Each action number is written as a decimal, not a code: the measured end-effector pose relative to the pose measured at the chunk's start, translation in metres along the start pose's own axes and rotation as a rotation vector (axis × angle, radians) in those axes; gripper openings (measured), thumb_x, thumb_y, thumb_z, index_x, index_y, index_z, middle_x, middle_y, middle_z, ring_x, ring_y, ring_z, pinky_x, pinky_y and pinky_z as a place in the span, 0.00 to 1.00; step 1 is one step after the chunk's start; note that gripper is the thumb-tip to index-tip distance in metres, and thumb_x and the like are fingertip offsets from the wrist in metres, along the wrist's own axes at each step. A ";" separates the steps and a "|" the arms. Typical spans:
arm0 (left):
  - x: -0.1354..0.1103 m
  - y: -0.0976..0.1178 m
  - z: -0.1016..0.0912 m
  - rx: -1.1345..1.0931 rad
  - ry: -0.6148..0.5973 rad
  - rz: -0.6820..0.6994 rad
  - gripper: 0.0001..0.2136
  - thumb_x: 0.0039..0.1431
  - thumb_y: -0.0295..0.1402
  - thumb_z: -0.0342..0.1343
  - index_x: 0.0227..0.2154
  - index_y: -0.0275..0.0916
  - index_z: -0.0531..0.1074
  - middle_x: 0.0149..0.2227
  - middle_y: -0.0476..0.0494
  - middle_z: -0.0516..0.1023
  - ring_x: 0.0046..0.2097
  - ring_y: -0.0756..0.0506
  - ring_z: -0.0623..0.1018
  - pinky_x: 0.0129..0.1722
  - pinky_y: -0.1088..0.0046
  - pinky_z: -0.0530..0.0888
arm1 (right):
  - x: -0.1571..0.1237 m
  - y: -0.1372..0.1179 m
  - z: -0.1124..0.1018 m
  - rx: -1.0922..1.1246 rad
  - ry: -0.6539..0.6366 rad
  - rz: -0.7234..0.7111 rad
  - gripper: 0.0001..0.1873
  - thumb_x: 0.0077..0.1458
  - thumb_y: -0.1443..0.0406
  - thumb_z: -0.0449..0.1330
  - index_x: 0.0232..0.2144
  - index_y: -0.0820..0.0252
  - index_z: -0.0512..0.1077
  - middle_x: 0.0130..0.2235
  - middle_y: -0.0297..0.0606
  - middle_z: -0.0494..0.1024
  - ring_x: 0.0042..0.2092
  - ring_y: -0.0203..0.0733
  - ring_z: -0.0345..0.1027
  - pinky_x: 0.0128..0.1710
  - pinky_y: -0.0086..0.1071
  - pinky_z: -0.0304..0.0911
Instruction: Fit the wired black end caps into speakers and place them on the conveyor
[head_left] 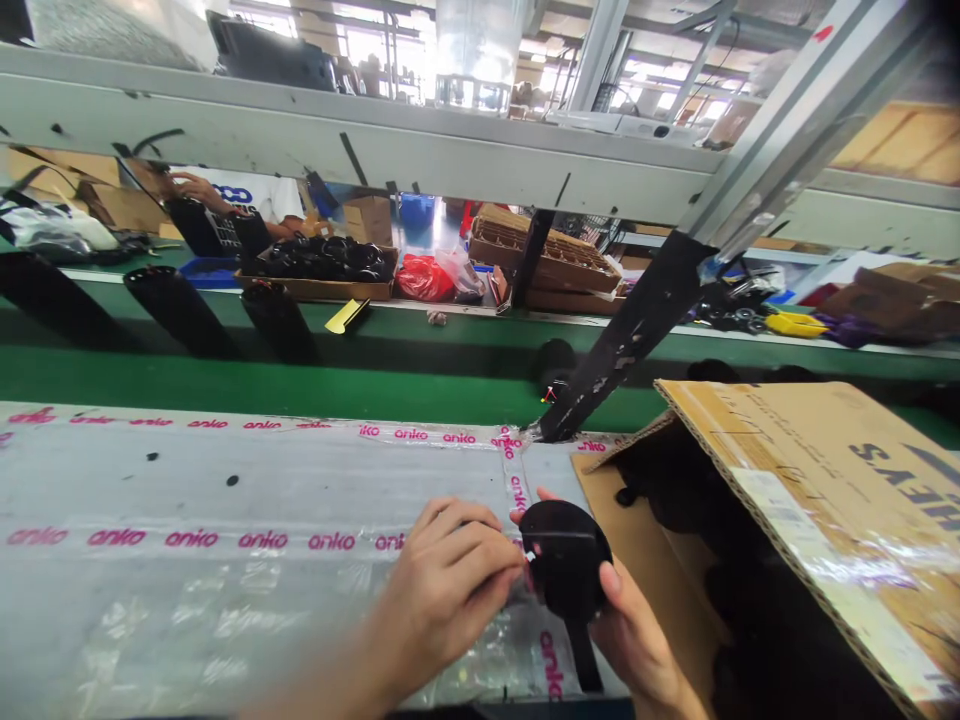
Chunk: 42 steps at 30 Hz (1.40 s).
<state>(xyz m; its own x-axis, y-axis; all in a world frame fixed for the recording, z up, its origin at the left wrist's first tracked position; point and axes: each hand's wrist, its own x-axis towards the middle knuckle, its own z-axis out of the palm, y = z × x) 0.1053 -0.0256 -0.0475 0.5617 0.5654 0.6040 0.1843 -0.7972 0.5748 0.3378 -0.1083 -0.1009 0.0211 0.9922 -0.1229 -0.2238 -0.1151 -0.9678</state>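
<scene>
A round black part (pixel 566 555) with a flat black strip hanging below it is held over the table in my right hand (pixel 637 635). The right thumb presses on its near edge, and fingertips show behind its upper left rim. Pinched closed at the left rim of that part is my left hand (pixel 454 575). Between its fingertips and the rim shows a tiny white piece (pixel 530 556), too small to name. To the right of both hands stands an open cardboard box (pixel 840 470) with dark round pieces inside, mostly in shadow.
Pink-lettered tape crosses the grey table (pixel 292 490). Behind it runs a green conveyor (pixel 390 385) carrying several tall black cylinders (pixel 176 305). A black-wrapped slanted post (pixel 637 330) rises near the box. Beyond, another person's hand (pixel 199 190) works near a tray of black parts (pixel 322 285).
</scene>
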 end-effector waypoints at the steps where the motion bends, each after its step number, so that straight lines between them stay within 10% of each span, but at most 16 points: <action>1: 0.000 0.000 0.000 -0.003 0.005 -0.001 0.05 0.73 0.24 0.60 0.45 0.41 0.76 0.40 0.49 0.85 0.48 0.44 0.81 0.52 0.63 0.71 | -0.001 0.000 0.003 0.038 -0.014 -0.017 0.41 0.68 0.38 0.54 0.72 0.52 0.68 0.69 0.50 0.77 0.70 0.65 0.69 0.68 0.58 0.67; 11: 0.004 0.004 0.002 0.051 0.050 0.013 0.05 0.72 0.22 0.58 0.43 0.39 0.75 0.38 0.48 0.84 0.43 0.44 0.80 0.46 0.65 0.71 | -0.019 -0.019 0.000 -0.325 -0.108 -0.203 0.41 0.65 0.44 0.65 0.76 0.41 0.62 0.77 0.38 0.64 0.79 0.61 0.52 0.79 0.54 0.46; 19: 0.004 0.003 0.004 0.027 0.042 -0.025 0.05 0.73 0.24 0.58 0.43 0.40 0.74 0.38 0.48 0.83 0.42 0.44 0.80 0.46 0.66 0.71 | -0.021 -0.019 0.012 -0.538 -0.053 -0.266 0.39 0.67 0.46 0.65 0.75 0.36 0.60 0.76 0.36 0.67 0.77 0.57 0.59 0.76 0.51 0.56; 30: -0.015 -0.004 0.010 -0.077 0.221 -0.240 0.09 0.69 0.30 0.67 0.45 0.44 0.72 0.41 0.49 0.82 0.44 0.45 0.82 0.46 0.69 0.76 | -0.007 -0.027 0.022 -0.527 -0.070 -0.269 0.38 0.68 0.47 0.65 0.75 0.37 0.63 0.74 0.39 0.71 0.74 0.58 0.65 0.73 0.53 0.61; 36: -0.021 -0.005 0.008 0.048 0.403 -0.115 0.11 0.68 0.29 0.69 0.39 0.42 0.69 0.34 0.53 0.79 0.39 0.47 0.80 0.49 0.66 0.71 | -0.008 -0.009 0.023 -0.387 -0.015 -0.179 0.39 0.68 0.45 0.64 0.75 0.47 0.64 0.75 0.45 0.68 0.76 0.61 0.61 0.75 0.55 0.58; 42: -0.025 -0.004 0.013 0.059 0.338 -0.030 0.11 0.70 0.21 0.64 0.51 0.38 0.77 0.39 0.48 0.82 0.44 0.46 0.81 0.53 0.64 0.70 | -0.010 -0.002 0.021 -0.314 0.014 -0.154 0.39 0.66 0.45 0.65 0.74 0.46 0.65 0.76 0.43 0.66 0.76 0.61 0.60 0.76 0.56 0.55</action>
<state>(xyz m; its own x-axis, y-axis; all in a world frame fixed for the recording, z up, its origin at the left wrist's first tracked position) 0.1011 -0.0395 -0.0722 0.2584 0.6193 0.7414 0.2484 -0.7842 0.5686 0.3176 -0.1173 -0.0934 0.0449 0.9986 0.0285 0.0934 0.0242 -0.9953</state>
